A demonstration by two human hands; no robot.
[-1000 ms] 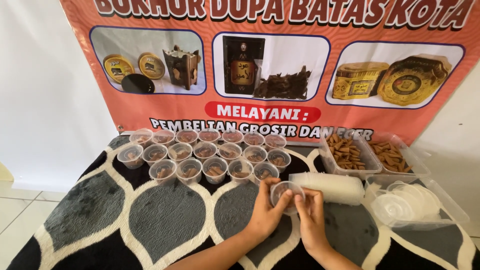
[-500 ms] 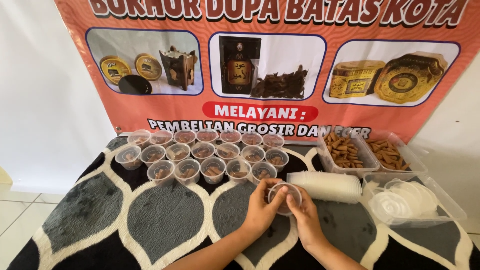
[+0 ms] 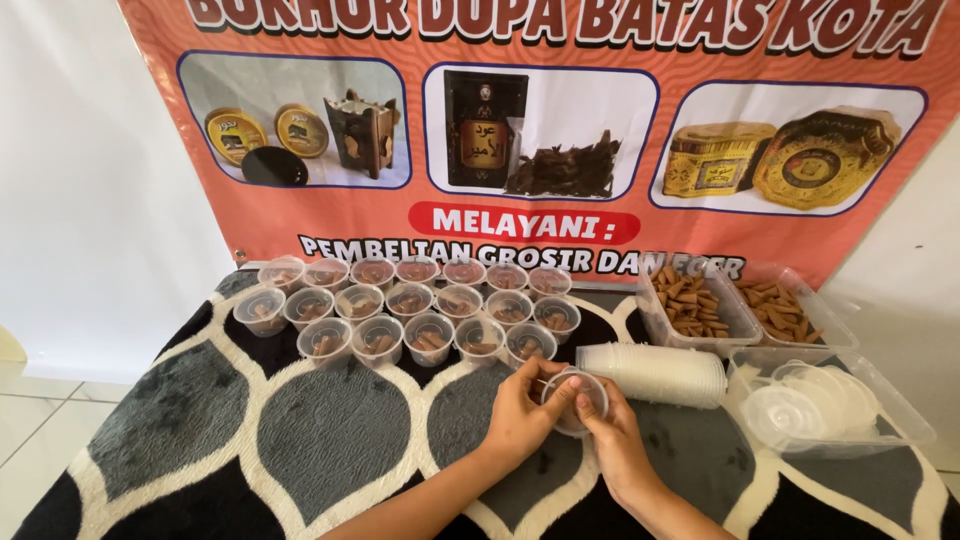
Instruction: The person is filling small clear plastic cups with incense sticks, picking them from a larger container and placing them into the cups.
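Both my hands hold one small clear plastic cup (image 3: 575, 400) with a lid, low in the middle of the view. My left hand (image 3: 520, 420) grips its left side, thumb and fingers on the rim. On the right side, my right hand (image 3: 612, 440) has its fingers pressed on the lid's edge. Brown pieces show faintly inside the cup. Just beyond the hands stand several filled, lidded cups (image 3: 410, 305) in three rows.
A stack of empty cups (image 3: 655, 372) lies on its side to the right. Two clear trays (image 3: 695, 305) of brown incense cones sit behind it, and a clear tub of lids (image 3: 815, 405) is at far right. A black, grey and white patterned rug (image 3: 300, 430) covers the floor; an orange banner hangs behind.
The hands and the cup have stayed in about the same place; the fingers have shifted slightly around the lid's rim.
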